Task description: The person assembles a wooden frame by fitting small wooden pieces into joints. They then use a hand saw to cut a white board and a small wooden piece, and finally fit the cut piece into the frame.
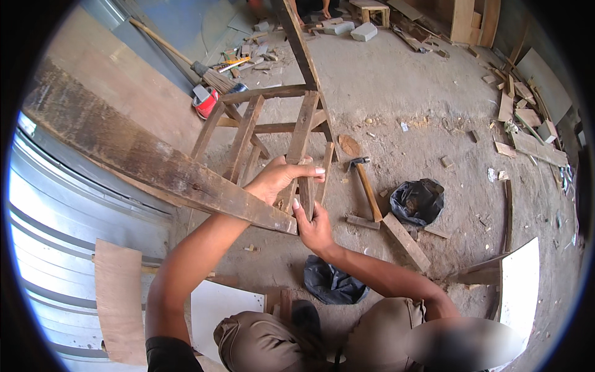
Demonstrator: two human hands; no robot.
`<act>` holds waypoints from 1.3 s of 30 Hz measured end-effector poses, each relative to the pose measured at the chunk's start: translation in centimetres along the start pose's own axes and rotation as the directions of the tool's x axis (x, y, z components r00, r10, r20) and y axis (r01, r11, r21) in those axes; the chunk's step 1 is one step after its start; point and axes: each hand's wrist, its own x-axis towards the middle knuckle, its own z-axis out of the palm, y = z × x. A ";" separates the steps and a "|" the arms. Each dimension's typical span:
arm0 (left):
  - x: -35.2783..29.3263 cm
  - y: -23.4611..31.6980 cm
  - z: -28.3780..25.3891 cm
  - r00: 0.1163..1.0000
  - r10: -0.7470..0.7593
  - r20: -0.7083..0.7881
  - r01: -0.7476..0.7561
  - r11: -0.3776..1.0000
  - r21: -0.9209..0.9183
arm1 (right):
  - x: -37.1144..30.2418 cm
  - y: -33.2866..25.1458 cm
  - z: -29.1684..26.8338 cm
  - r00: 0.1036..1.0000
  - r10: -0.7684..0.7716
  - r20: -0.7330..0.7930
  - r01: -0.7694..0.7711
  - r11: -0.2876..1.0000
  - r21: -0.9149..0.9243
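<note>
A weathered wooden frame of beams and slats stands before me, its thick beam crossing from the far left to the middle. My left hand reaches under this beam, its fingers wrapped round a wooden slat of the frame, the thumb pointing right. Just below, my right hand pinches the lower end of a short wood piece beside the beam's end, thumb up. Part of both grips is hidden behind the wood. On the floor to the right lies a claw hammer with a wooden handle.
Black plastic bags sit on the dirt floor, one near my knees. A loose wood block lies by the hammer. Scrap boards pile up at right. A red bucket and a broom stand at back left. Another person's hand shows far off.
</note>
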 end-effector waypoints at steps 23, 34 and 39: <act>0.2 -0.6 -0.6 1.000 0.015 -0.016 -0.011 0.975 0.224 | 1.4 2.0 -1.6 0.941 0.245 0.233 -0.247 0.969 -0.019; 0.4 -0.7 -0.8 0.996 -0.077 -0.047 0.073 0.994 -0.085 | 1.7 1.3 -1.1 0.989 0.105 0.109 -0.095 0.991 -0.091; 0.3 -1.1 -0.9 1.000 -0.003 0.017 0.006 0.988 -0.152 | 1.6 1.5 -1.1 0.994 0.083 0.073 -0.078 0.995 -0.068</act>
